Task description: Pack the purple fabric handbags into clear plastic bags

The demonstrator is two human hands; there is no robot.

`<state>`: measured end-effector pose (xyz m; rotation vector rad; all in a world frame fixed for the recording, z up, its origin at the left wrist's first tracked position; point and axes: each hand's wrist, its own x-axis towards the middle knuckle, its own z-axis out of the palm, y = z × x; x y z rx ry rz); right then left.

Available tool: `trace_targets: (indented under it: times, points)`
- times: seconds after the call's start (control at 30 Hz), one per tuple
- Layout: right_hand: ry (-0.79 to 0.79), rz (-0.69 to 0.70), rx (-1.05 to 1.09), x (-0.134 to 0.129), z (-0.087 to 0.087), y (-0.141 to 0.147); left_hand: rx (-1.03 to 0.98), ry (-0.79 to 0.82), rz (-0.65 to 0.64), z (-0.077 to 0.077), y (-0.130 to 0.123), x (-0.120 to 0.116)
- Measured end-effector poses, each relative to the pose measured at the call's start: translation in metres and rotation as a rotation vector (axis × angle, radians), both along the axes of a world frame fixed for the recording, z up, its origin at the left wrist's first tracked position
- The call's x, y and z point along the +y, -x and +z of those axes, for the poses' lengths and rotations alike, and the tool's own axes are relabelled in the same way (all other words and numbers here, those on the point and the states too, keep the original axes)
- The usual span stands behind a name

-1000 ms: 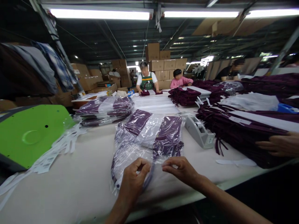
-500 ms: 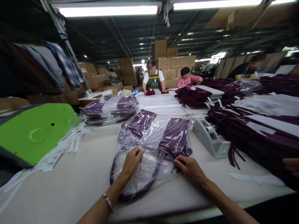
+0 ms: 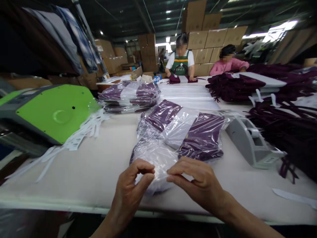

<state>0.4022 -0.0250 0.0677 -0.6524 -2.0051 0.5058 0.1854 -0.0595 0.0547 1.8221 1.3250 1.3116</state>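
Observation:
In front of me lies a folded dark purple garment point(image 3: 203, 135) with a white band across it, inside a clear plastic bag point(image 3: 155, 148). The bag's loose near end is drawn toward the table's front edge, and a dark strap loop shows faintly under it. My left hand point(image 3: 133, 181) pinches the plastic between thumb and fingertips. Close to its right, my right hand point(image 3: 195, 180) pinches the same end of the bag, its fingers curled. The two sets of fingertips are a small gap apart. The exact edge of thin film between them is hard to make out.
Bagged purple garments point(image 3: 130, 96) are stacked behind on the left. A green machine point(image 3: 61, 112) stands left, with white label strips point(image 3: 85, 132) beside it. A grey tape dispenser point(image 3: 252, 142) and unbagged purple piles point(image 3: 292, 132) are right. Two people work across the table.
Both hands have come nearer to me and closer together, with the bag's near end between them. The strap loop is now mostly covered by film. The view has tilted down and turned left.

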Motion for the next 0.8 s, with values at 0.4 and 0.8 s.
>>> trace_targets:
  times: [0.4, 0.8]
  points:
    - [-0.329, -0.105, -0.111, -0.033, -0.007, -0.029, 0.478, -0.167, -0.108, -0.071, 0.029, -0.063]
    - [-0.635, -0.270, -0.267, -0.083, -0.018, -0.039, 0.853, 0.147, -0.363, -0.067, -0.011, -0.013]
